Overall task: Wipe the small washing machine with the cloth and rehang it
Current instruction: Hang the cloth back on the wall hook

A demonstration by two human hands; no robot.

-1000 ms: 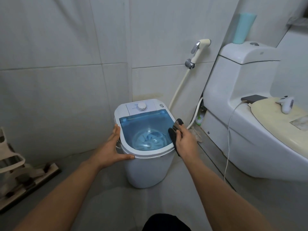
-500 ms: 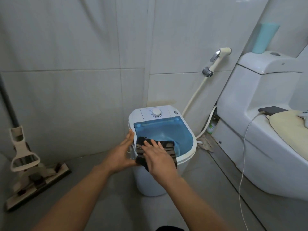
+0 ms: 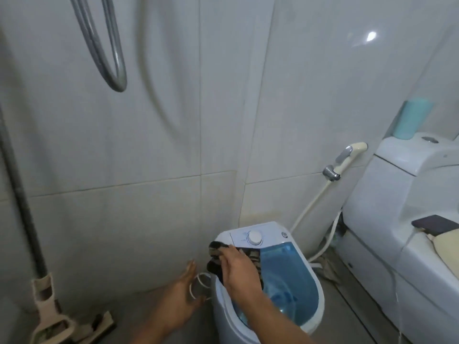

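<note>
While the left hand, fingers straight, has dropped off the rim of the washing machine, the right hand, fingers flat, has pushed the striped cloth toward the dial.

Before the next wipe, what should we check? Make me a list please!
1. Cloth under the right hand: ok, flat fingers press it onto the top.
2. Washing machine standing upright: ok.
3. Blue lid closed: ok.
4. Dial not covered by the cloth: ok, it shows fully.
5. Left hand steadying the machine: cannot tell, it is beside the machine's side, contact unclear.
</note>
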